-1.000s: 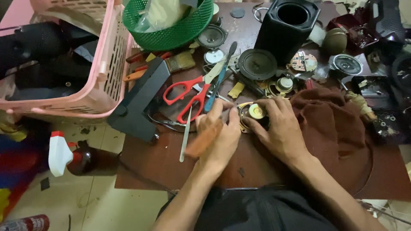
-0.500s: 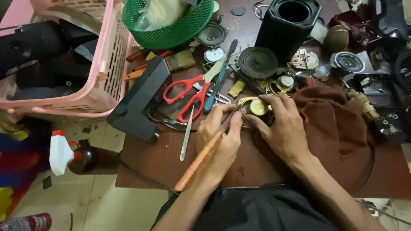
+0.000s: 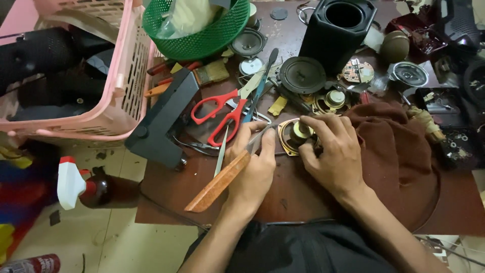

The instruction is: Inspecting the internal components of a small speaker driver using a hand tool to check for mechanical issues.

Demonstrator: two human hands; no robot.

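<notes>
Speaker frame [image 3: 295, 135] sits pinned under your right hand [image 3: 336, 154] beside the brown cloth [image 3: 399, 151]; your left hand [image 3: 252, 169] grips a wooden-handled knife [image 3: 220, 182], blade touching it.
</notes>
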